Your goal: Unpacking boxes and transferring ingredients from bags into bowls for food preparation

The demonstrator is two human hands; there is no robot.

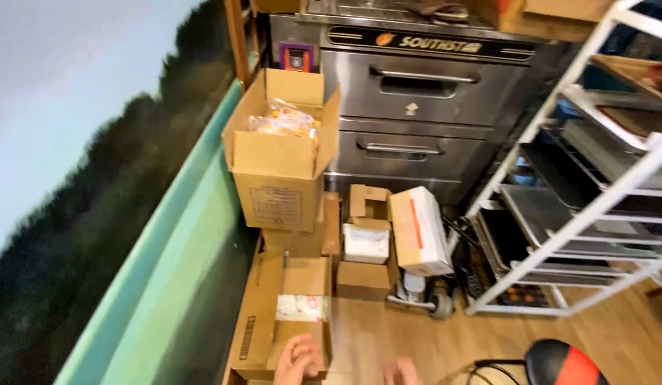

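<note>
My left hand shows at the bottom edge, fingers resting on the front flap of an open cardboard box on the floor. Inside that box lies a clear bag of pale items. My right hand is only partly in view at the bottom edge, blurred, over the wooden floor to the right of the box; nothing is visible in it.
A taller open box with orange packets stands on other boxes by the green wall. Smaller boxes and a tilted white parcel sit before a steel deck oven. A white tray rack stands right; a red-black stool bottom right.
</note>
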